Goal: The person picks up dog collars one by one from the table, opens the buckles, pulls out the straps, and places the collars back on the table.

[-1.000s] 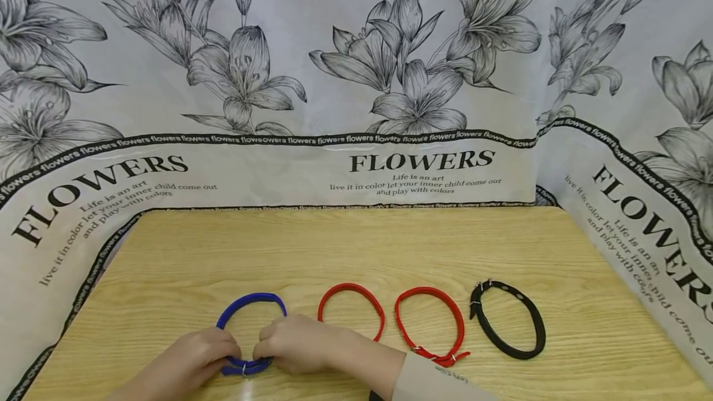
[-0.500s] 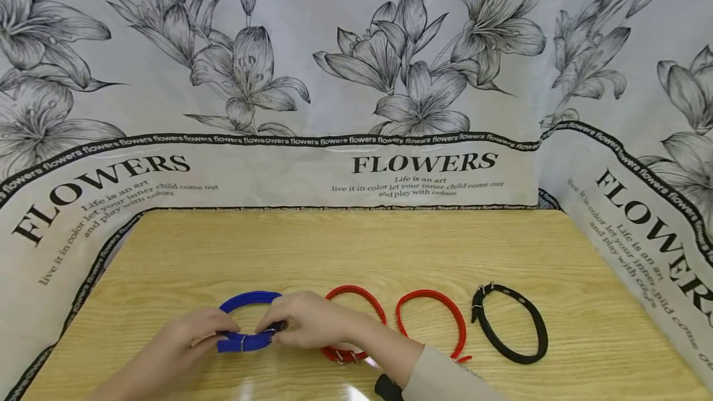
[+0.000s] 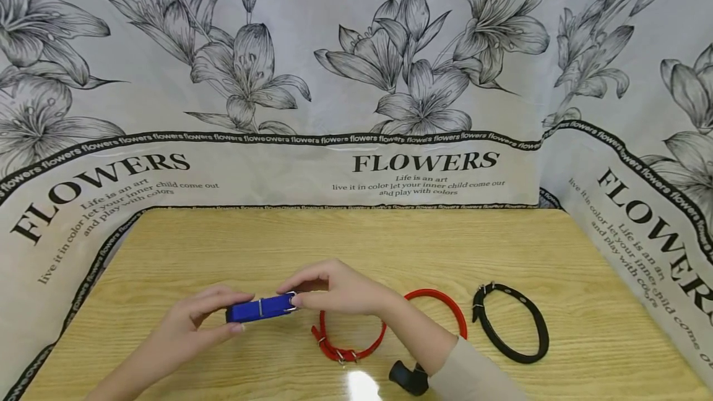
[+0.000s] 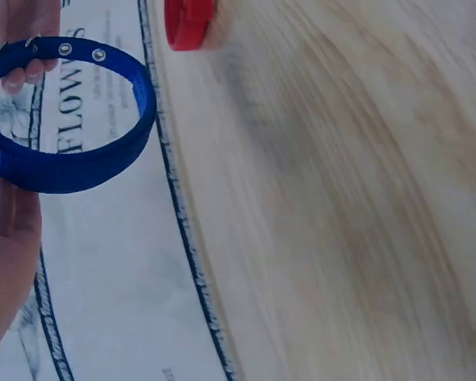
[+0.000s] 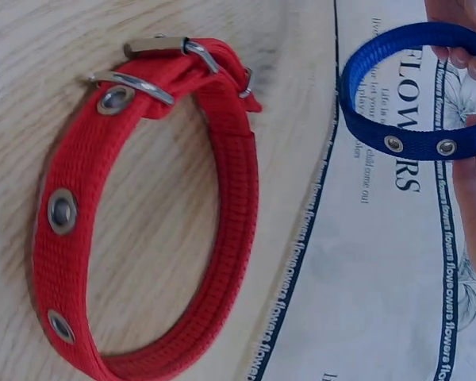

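Observation:
A blue dog collar (image 3: 264,308), fastened into a loop, is held up over the table between both hands. My left hand (image 3: 186,327) pinches its left end between thumb and fingers. At the other end, my right hand (image 3: 337,289) grips it by the metal buckle. In the head view the collar shows edge-on, with a metal keeper across its band. From the left wrist view the blue collar (image 4: 79,173) appears as a whole ring. Metal eyelets dot the blue band (image 5: 419,146) in the right wrist view.
A red collar (image 3: 381,342) with a buckle lies below my right hand. Another red collar (image 3: 445,297) is partly hidden by the right forearm. Farther right lies a black collar (image 3: 539,320). A black rounded object (image 3: 409,379) sits by the right sleeve. Flower-printed cloth (image 3: 267,169) stands behind the table.
Both hands have lifted the blue collar off the table and tilted it until its band faces the head camera. The right hand has shifted right and up, uncovering the first red collar's buckle.

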A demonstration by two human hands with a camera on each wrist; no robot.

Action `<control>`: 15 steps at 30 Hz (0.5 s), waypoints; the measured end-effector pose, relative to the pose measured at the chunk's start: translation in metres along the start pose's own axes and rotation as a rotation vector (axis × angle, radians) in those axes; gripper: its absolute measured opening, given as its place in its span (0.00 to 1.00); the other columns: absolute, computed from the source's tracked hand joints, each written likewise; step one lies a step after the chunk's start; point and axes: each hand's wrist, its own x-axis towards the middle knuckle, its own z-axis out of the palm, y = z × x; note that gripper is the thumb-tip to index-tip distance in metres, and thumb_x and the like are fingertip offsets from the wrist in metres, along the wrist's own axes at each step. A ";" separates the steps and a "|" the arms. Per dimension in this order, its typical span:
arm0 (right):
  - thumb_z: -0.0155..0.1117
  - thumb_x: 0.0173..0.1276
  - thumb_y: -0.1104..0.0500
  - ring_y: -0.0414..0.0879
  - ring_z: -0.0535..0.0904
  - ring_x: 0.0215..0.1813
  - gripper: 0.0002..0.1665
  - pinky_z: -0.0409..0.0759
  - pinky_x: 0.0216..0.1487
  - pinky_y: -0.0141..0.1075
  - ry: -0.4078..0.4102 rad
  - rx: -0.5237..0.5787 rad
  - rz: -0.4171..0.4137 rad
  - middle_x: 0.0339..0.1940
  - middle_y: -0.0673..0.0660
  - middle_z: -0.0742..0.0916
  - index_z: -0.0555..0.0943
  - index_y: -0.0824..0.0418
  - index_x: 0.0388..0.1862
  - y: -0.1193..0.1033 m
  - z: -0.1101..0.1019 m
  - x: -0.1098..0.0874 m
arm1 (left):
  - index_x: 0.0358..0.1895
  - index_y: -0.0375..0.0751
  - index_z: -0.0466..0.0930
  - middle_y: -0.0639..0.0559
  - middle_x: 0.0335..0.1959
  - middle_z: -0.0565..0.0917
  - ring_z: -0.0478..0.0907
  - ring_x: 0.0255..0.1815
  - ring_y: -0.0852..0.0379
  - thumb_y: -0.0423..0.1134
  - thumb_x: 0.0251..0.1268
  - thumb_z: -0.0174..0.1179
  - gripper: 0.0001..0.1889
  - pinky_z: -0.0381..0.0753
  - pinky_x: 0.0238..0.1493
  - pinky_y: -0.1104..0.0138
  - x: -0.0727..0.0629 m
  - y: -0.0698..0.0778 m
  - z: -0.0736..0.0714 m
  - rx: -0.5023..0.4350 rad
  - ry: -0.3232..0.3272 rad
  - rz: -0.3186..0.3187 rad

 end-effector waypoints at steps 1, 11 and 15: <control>0.58 0.67 0.66 0.39 0.80 0.46 0.15 0.78 0.48 0.34 0.013 0.030 0.024 0.50 0.59 0.83 0.79 0.67 0.51 -0.002 -0.002 -0.002 | 0.52 0.40 0.80 0.54 0.45 0.80 0.77 0.45 0.64 0.25 0.54 0.64 0.20 0.75 0.48 0.76 0.002 0.003 0.002 0.001 0.013 -0.005; 0.57 0.68 0.63 0.45 0.81 0.43 0.15 0.79 0.46 0.42 0.153 0.112 0.152 0.44 0.58 0.84 0.79 0.66 0.52 -0.019 -0.015 -0.024 | 0.42 0.37 0.83 0.52 0.37 0.81 0.80 0.35 0.63 0.28 0.50 0.68 0.13 0.81 0.35 0.70 0.023 0.028 0.029 0.052 0.150 -0.066; 0.58 0.68 0.62 0.45 0.82 0.42 0.16 0.79 0.46 0.39 0.159 0.066 0.105 0.43 0.59 0.84 0.79 0.67 0.52 -0.025 -0.020 -0.032 | 0.42 0.35 0.82 0.49 0.36 0.81 0.81 0.36 0.58 0.27 0.52 0.66 0.12 0.82 0.34 0.67 0.028 0.031 0.036 -0.048 0.151 -0.046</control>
